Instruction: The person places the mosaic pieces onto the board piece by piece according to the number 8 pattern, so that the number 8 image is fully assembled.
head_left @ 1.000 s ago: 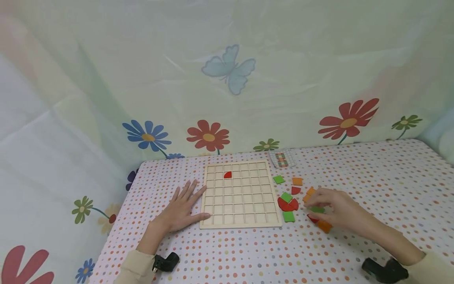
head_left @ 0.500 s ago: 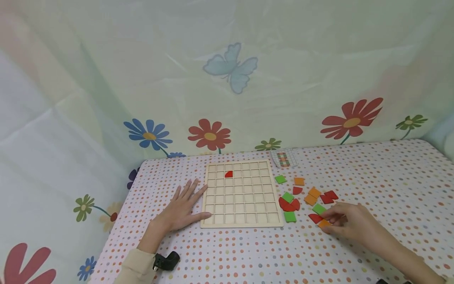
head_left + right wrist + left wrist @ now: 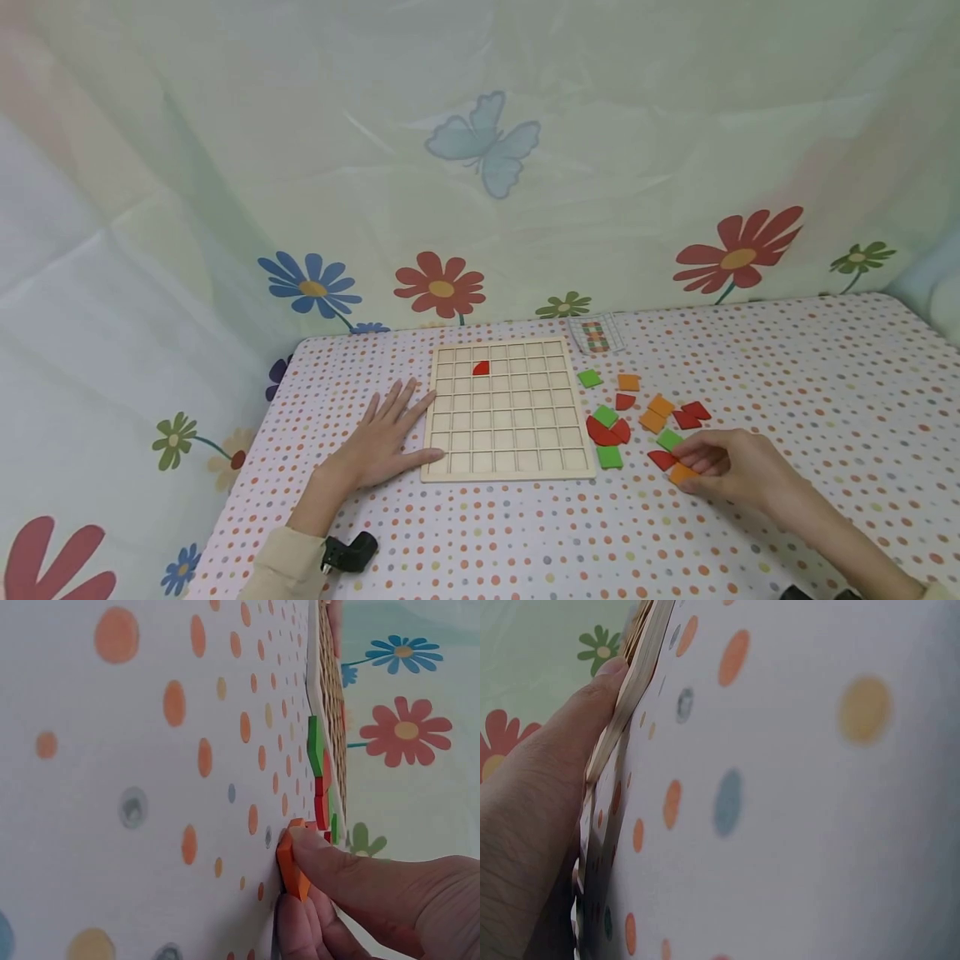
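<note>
My left hand [image 3: 381, 442] lies flat with fingers spread at the left edge of a pale wooden grid board [image 3: 510, 408]; in the left wrist view its thumb [image 3: 592, 697] rests against the board's rim. One red quarter-circle tile [image 3: 482, 368] sits in a cell near the board's top. My right hand [image 3: 738, 467] pinches an orange square tile [image 3: 291, 862] between thumb and fingers, low over the tablecloth. Just beside those fingertips lie a green square tile [image 3: 669, 440] and a red quarter-circle tile [image 3: 662, 459].
Several loose tiles lie right of the board: a green square [image 3: 610, 457], red pieces [image 3: 602, 432], orange squares [image 3: 652, 420] and two red tiles [image 3: 692, 414]. A printed pattern card [image 3: 597, 335] lies behind them on the dotted tablecloth [image 3: 480, 542]. A floral curtain [image 3: 360, 200] closes off the back.
My right hand has drawn back toward the near right, uncovering the orange, green and red tiles, and now grips an orange square. The left hand has not moved.
</note>
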`<state>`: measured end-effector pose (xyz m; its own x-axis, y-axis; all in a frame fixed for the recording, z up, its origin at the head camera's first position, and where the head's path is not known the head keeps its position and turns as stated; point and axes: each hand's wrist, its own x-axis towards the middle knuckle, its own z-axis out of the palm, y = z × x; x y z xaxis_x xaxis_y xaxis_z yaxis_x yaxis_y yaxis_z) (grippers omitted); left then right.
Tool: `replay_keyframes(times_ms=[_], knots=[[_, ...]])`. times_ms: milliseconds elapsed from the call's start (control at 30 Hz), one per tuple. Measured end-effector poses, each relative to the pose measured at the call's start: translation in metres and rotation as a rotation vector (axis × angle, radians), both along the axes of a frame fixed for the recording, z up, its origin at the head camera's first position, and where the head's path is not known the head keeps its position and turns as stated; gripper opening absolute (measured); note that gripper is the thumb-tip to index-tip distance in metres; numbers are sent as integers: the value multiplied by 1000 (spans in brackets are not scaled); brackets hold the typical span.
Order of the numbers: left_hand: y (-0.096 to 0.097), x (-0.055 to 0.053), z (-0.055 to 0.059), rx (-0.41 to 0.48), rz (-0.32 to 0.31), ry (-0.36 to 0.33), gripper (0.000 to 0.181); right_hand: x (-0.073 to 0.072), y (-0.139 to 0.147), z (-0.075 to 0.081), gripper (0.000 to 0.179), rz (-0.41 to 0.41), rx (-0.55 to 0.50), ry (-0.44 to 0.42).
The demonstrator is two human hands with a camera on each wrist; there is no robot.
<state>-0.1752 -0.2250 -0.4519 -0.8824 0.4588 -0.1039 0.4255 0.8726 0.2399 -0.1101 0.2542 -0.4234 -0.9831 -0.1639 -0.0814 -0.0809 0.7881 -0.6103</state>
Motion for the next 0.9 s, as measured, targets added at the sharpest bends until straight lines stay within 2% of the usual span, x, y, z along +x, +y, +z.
replay_keyframes(times_ms=[233, 600, 800, 900], knots=[[1, -1, 3, -4, 1, 3, 93, -2, 1, 3, 27, 6, 5, 4], [1, 0, 2, 0, -2, -6, 94, 6, 1, 0, 30, -1, -23, 26], [0, -1, 1, -3, -3, -1, 94, 10, 1, -2, 30, -9, -53, 58], [0, -1, 0, -9, -4, -4, 93, 13, -2, -1, 30, -1, -56, 116]])
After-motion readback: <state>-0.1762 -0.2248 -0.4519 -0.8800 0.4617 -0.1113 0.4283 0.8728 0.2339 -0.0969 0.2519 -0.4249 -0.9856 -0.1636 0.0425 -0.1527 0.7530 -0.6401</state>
